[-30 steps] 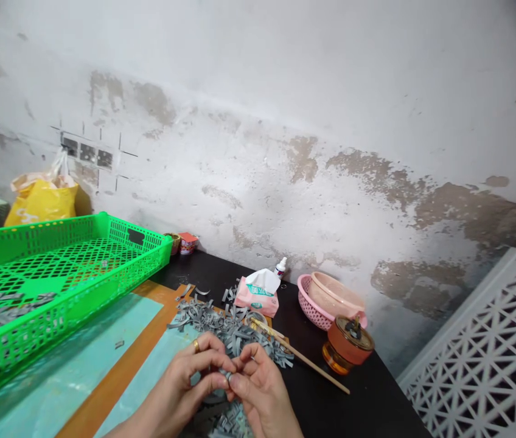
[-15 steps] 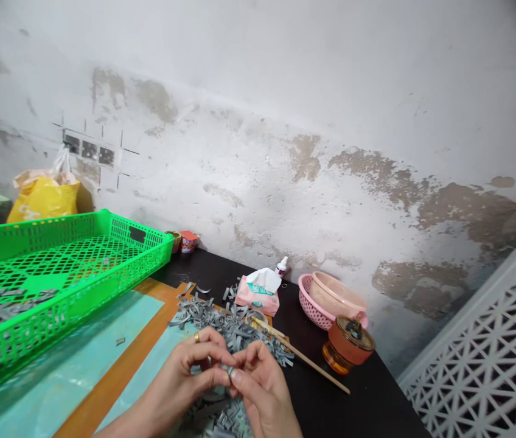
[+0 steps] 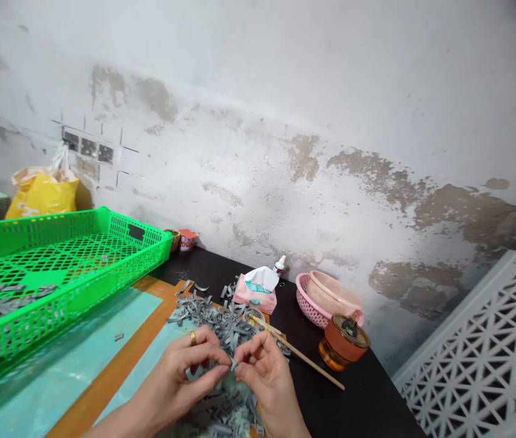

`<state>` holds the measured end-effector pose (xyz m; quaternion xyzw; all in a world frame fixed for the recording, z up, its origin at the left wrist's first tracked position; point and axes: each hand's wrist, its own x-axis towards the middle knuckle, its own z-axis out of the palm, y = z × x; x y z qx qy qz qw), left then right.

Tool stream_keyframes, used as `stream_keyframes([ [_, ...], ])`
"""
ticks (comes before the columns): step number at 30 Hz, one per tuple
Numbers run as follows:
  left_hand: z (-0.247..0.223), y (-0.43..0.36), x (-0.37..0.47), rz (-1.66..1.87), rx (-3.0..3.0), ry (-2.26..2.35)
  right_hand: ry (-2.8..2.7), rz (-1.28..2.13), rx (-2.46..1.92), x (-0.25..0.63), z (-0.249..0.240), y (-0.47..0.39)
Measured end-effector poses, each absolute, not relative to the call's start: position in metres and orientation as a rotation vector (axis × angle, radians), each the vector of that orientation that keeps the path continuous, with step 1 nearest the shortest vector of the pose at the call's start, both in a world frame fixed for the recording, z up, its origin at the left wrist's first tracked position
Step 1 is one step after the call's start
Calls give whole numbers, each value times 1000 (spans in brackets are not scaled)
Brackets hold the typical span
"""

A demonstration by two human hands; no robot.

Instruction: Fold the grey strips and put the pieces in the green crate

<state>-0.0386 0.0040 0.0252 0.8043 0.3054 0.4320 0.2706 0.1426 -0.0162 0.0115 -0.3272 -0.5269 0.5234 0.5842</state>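
My left hand (image 3: 185, 371) and my right hand (image 3: 264, 374) meet at the fingertips over a heap of small grey strips (image 3: 226, 325) on the table. Between thumbs and forefingers they pinch one small grey piece (image 3: 233, 364). A ring sits on a finger of my left hand. More grey pieces lie under my wrists at the bottom edge. The heap spreads across a pale green sheet (image 3: 75, 365) and an orange board (image 3: 116, 371).
A green mesh tray (image 3: 57, 286) with several grey strips stands at left, a yellow bag (image 3: 41, 194) behind it. A tissue pack (image 3: 255, 293), pink basket with bowl (image 3: 326, 298), amber lidded jar (image 3: 342, 348), wooden stick (image 3: 299, 354) and white lattice crate (image 3: 481, 359) are right.
My hands have shifted slightly up and right over the heap, still pinching the small grey piece. The view has tilted a little.
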Motion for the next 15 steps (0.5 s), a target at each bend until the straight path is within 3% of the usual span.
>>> stream_keyframes([
  [15, 30, 8, -37, 982, 2054, 933, -1350, 1154, -902, 143, 7, -18],
])
